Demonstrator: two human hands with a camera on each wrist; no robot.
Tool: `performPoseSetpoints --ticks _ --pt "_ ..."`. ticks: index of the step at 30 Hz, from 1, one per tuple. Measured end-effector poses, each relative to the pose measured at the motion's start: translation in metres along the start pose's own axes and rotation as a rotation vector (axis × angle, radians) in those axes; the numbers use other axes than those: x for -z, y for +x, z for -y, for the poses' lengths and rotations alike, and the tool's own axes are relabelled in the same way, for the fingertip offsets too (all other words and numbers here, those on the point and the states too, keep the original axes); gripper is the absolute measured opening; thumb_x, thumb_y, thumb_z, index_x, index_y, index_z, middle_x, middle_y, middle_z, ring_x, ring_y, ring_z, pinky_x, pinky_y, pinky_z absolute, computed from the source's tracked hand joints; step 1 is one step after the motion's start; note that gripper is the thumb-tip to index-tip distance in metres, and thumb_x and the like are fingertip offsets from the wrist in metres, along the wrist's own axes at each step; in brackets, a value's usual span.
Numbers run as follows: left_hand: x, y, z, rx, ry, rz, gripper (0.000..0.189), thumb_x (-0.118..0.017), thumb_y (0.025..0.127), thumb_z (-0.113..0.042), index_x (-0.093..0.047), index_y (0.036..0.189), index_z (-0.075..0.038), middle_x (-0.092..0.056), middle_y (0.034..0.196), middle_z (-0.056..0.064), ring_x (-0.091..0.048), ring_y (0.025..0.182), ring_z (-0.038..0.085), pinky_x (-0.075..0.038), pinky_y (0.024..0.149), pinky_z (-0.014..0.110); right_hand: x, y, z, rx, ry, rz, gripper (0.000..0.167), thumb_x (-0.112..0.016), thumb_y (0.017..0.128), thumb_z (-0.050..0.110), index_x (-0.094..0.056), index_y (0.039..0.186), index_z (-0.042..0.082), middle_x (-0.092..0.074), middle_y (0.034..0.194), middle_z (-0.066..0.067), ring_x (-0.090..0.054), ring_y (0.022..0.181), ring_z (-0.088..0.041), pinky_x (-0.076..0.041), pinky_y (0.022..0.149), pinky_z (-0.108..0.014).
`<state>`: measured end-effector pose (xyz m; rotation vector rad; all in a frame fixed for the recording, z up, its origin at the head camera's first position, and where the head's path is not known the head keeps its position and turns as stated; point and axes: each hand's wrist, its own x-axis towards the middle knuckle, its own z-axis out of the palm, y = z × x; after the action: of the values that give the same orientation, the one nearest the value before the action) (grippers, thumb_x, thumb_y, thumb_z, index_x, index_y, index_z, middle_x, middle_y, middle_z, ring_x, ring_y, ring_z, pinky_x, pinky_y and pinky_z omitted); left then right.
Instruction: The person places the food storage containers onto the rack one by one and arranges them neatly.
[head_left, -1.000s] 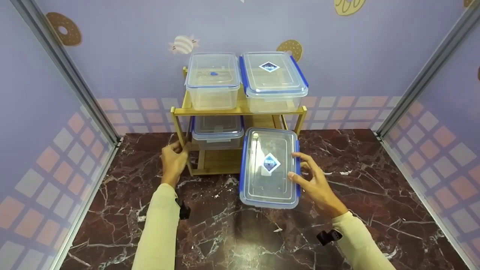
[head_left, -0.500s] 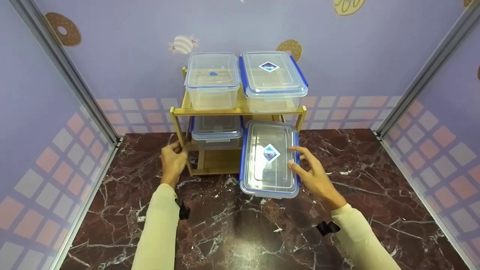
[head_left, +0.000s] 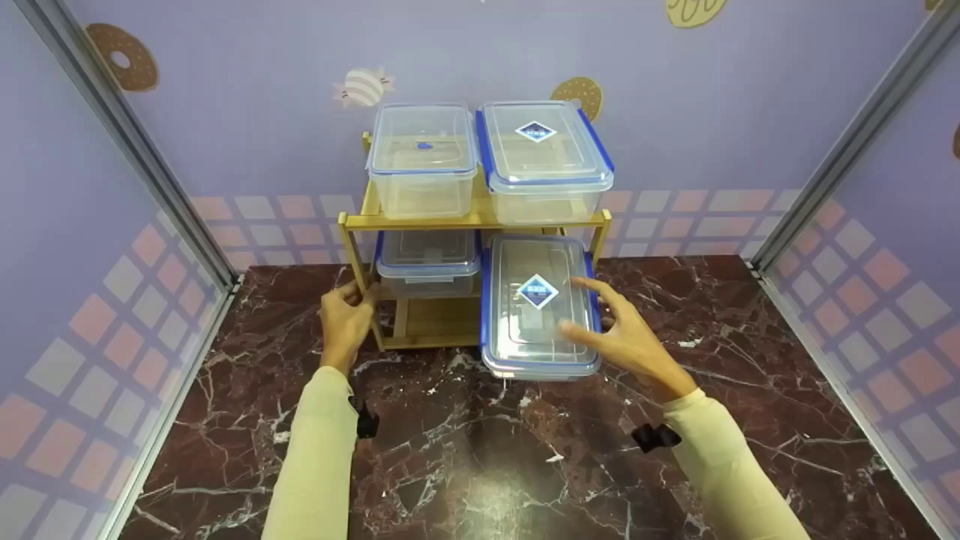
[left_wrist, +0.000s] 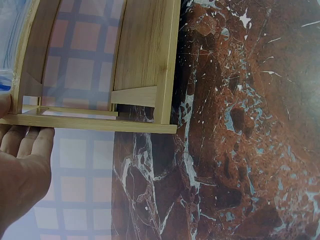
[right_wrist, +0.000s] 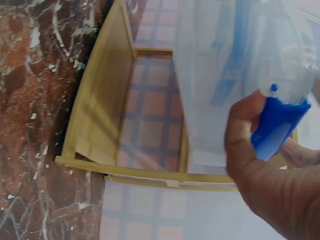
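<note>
My right hand (head_left: pixel 630 341) holds a clear lidded food container (head_left: pixel 525 330) by its right side. The container has blue side latches and a diamond label on its lid. Its far end is under the top board of a bamboo shelf (head_left: pixel 420 223), while its near end juts out in front. In the right wrist view the fingers (right_wrist: pixel 240 135) bend around the edge by a blue latch (right_wrist: pixel 277 125). My left hand (head_left: pixel 347 326) grips the shelf's front left post; the left wrist view shows fingers (left_wrist: pixel 27 142) on one side of that post (left_wrist: pixel 80 121) and the thumb on the other.
Two more clear containers stand on the top board, one on the left (head_left: pixel 424 161) and a labelled one (head_left: pixel 547 161) on the right. Another container (head_left: pixel 427 262) sits on the middle level at left, over a low bottom board (head_left: pixel 439 322). Patterned walls enclose the marbled tabletop (head_left: pixel 450 450).
The right hand has moved the container forward, farther into the shelf's middle level beside the other container. The left hand has stayed on the post.
</note>
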<state>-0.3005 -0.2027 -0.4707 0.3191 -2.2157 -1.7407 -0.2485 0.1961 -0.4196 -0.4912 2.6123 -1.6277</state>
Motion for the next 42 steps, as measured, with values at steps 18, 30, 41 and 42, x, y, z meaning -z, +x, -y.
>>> performPoseSetpoints --ticks 18,30,41,42 --pt "0.000 0.000 0.000 0.002 0.034 -0.024 0.033 -0.068 0.097 -0.019 -0.070 0.125 0.000 -0.073 0.112 0.019 -0.071 0.100 0.029 -0.057 0.080 0.030 0.007 -0.002 0.020 -0.001 -0.208 0.035 0.116 -0.096 0.066 0.036 -0.031 0.158 0.009 -0.056 0.131 -0.028 -0.061 0.111 -0.040 -0.052 0.093 -0.053" --pt "-0.001 0.001 0.000 0.014 0.033 -0.010 0.036 -0.067 0.098 -0.020 -0.068 0.128 0.000 -0.072 0.115 0.019 -0.070 0.104 0.032 -0.057 0.088 0.039 -0.002 0.000 0.022 0.124 -0.286 -0.196 0.078 -0.095 0.068 0.036 -0.064 0.133 0.005 -0.054 0.135 -0.024 -0.066 0.099 -0.037 -0.057 0.085 -0.047" --pt "-0.002 0.000 -0.001 0.004 0.013 -0.041 0.032 -0.069 0.096 -0.019 -0.072 0.122 -0.001 -0.074 0.107 0.019 -0.071 0.090 0.025 -0.059 0.080 0.040 -0.030 0.008 0.013 0.512 -0.502 -0.516 0.033 -0.092 0.072 0.015 -0.074 0.097 0.003 -0.065 0.106 -0.015 -0.054 0.098 -0.034 -0.044 0.088 -0.047" --pt "-0.001 0.000 -0.001 0.003 0.013 -0.040 0.032 -0.069 0.096 -0.020 -0.072 0.122 -0.001 -0.074 0.107 0.019 -0.071 0.089 0.025 -0.059 0.079 0.039 -0.034 0.009 0.012 0.553 -0.518 -0.529 0.029 -0.090 0.074 0.012 -0.075 0.096 0.003 -0.066 0.105 -0.015 -0.054 0.097 -0.034 -0.045 0.088 -0.047"
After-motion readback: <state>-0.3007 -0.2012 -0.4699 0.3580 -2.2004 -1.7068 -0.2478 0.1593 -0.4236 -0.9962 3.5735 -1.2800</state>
